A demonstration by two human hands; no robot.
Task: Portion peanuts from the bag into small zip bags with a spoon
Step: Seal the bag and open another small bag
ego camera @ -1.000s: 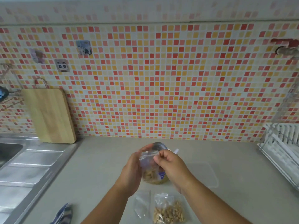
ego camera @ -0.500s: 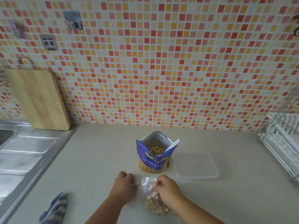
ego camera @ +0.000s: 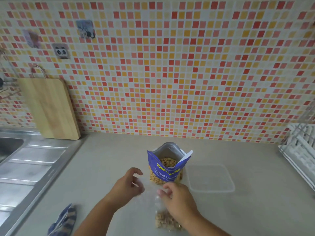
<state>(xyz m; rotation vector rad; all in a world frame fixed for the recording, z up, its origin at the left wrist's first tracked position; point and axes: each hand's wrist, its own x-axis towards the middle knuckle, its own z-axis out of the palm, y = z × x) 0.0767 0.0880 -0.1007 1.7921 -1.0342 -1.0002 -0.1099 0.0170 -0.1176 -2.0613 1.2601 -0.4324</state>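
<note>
An open blue peanut bag [ego camera: 167, 167] stands upright on the counter with peanuts showing inside. A white strip [ego camera: 187, 155] sticks out at its right rim; I cannot tell whether it is a spoon handle or a torn flap. In front of it lies a small clear zip bag [ego camera: 164, 218] holding peanuts. My right hand [ego camera: 179, 198] pinches the top of that zip bag. My left hand [ego camera: 127, 186] hovers just left of it, fingers spread, beside a faint empty clear bag [ego camera: 147, 193].
A clear plastic lid [ego camera: 210, 178] lies right of the peanut bag. A steel sink and drainboard [ego camera: 25, 167] fill the left side, with a wooden cutting board [ego camera: 49, 108] leaning on the tiled wall. A striped cloth [ego camera: 63, 220] lies front left and a white dish rack [ego camera: 301, 150] stands far right.
Both hands brought the filled zip bag down from in front of the peanut bag onto the counter. My left hand has since lifted and spread its fingers.
</note>
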